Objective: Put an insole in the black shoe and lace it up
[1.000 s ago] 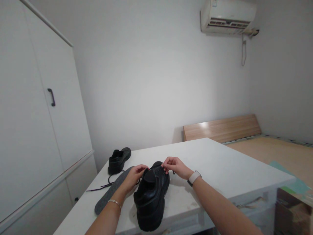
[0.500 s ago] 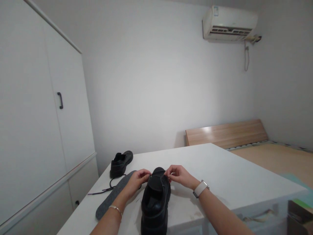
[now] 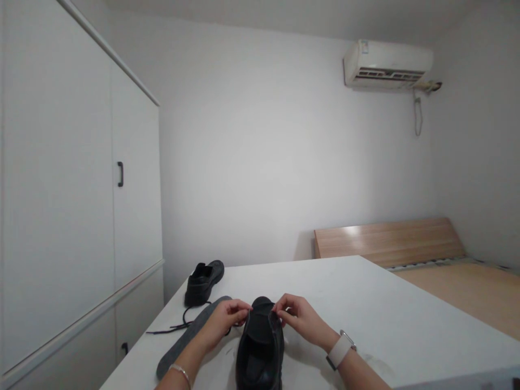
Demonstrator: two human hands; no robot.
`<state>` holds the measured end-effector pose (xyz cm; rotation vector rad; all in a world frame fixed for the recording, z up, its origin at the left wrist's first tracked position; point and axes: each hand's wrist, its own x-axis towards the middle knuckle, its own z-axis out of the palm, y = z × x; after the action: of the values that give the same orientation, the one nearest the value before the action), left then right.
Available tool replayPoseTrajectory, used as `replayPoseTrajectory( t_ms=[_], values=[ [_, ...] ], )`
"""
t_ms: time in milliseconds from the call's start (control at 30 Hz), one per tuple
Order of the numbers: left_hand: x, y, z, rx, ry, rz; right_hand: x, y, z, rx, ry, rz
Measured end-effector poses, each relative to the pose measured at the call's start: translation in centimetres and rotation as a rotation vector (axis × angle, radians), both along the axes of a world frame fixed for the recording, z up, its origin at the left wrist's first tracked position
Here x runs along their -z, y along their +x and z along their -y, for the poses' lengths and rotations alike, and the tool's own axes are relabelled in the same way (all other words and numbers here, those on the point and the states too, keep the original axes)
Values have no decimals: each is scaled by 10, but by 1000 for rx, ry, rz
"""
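both hands on the black shoe (image 3: 260,346) at the near edge of the white worktop (image 3: 365,303): left hand (image 3: 225,319) pinched at its left eyelet side, right hand (image 3: 296,319) pinched at the right. grey insole (image 3: 190,336) lies just left.

1. A white table (image 3: 365,303) spreads out in front of me.
2. A black shoe (image 3: 260,346) stands on its near edge.
3. A grey insole (image 3: 190,338) lies flat to its left.
4. A second black shoe (image 3: 203,274) sits at the far left, with a loose black lace (image 3: 174,326) near it.
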<state>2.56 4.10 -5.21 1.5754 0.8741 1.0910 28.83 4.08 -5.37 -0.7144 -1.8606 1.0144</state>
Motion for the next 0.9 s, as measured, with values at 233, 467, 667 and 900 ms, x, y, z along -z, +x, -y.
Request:
replayPoseTrajectory(
  t_ms=[233,467,667,900],
  values=[
    [-6,3,14,-356,284,-242,-6,-8,15,288,253,120],
    [-12,0,22,-294,205,-389,-6,-14,21,406,190,288],
    [-41,11,33,-295,238,-491,-46,-24,48,384,213,530],
    [-81,31,21,-110,177,-946,-90,-59,70,372,341,1052]
  ],
)
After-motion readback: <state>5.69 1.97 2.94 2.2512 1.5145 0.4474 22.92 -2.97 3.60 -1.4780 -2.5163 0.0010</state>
